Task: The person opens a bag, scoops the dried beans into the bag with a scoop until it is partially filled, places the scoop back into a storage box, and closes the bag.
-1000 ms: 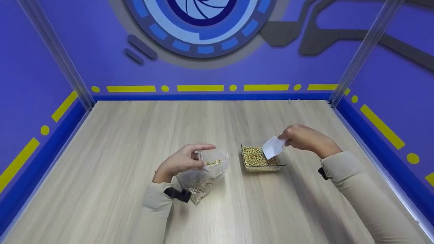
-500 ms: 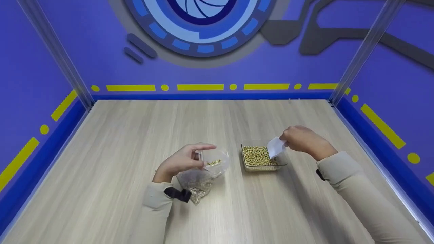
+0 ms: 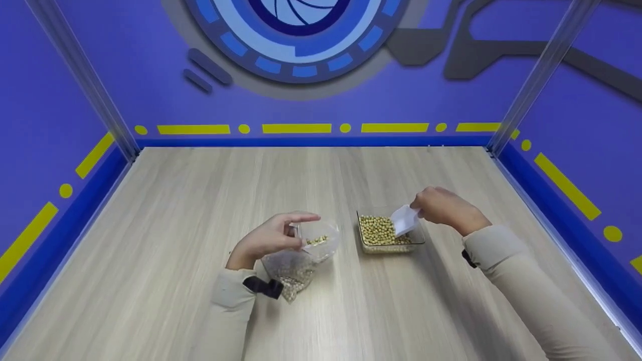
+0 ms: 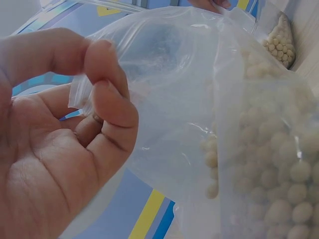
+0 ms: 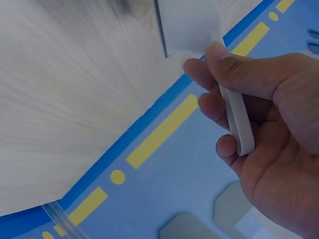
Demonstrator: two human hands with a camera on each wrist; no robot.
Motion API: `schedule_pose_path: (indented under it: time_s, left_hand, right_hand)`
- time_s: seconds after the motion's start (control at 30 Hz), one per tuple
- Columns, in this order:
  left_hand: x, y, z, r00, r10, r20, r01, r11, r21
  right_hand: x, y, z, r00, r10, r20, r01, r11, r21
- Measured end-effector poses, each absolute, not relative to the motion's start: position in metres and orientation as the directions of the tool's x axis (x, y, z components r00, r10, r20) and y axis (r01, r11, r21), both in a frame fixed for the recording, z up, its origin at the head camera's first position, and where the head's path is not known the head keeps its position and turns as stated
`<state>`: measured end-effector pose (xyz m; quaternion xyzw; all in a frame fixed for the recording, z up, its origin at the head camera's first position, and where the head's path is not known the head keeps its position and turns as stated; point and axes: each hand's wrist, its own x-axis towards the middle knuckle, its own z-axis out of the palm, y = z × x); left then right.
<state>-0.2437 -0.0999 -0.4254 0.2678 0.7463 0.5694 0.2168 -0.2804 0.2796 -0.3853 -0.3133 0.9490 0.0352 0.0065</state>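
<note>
My left hand [image 3: 271,235] pinches the opened mouth of a clear zip bag [image 4: 169,99] between curled fingers. Round pale dried peas [image 4: 279,199] fill the lower part of the bag, and a few lie near its mouth. To the right stands a clear rectangular container [image 3: 386,249] full of yellow-green dried peas [image 3: 377,230]. My right hand [image 3: 446,208] grips the handle [image 5: 238,117] of a white plastic scoop [image 3: 404,219]. The scoop is tilted down, its tip in the peas at the container's right side.
The container and the bag stand apart on a light wood-grain table [image 3: 225,185]. A blue patterned wall [image 3: 150,65] closes the back, with blue side panels left and right. Clear corner posts [image 3: 541,75] rise at the table's back corners.
The scoop shifted right across the container, turned steeper, then came slightly back left. My right wrist has drifted a little left. The left hand and bag stay in place.
</note>
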Motion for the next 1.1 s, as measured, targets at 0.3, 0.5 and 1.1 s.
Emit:
schedule_pose_path:
  time_s: [0.3, 0.5, 1.1]
  left_hand:
    - [-0.243, -0.101, -0.427, -0.758, 0.652, -0.012, 0.152, 0.195, 0.969]
    - [-0.243, -0.1, -0.426, -0.755, 0.656, -0.013, 0.151, 0.194, 0.969]
    - [-0.244, -0.099, -0.428, -0.742, 0.67, -0.001, 0.166, 0.185, 0.969]
  right_hand:
    - [-0.295, 0.29, -0.394, -0.793, -0.608, -0.036, -0.603, 0.792, -0.097]
    - [-0.3, 0.295, -0.404, -0.813, -0.581, -0.042, -0.562, 0.801, -0.207]
    - [-0.303, 0.292, -0.422, -0.807, -0.591, -0.003, -0.555, 0.759, -0.341]
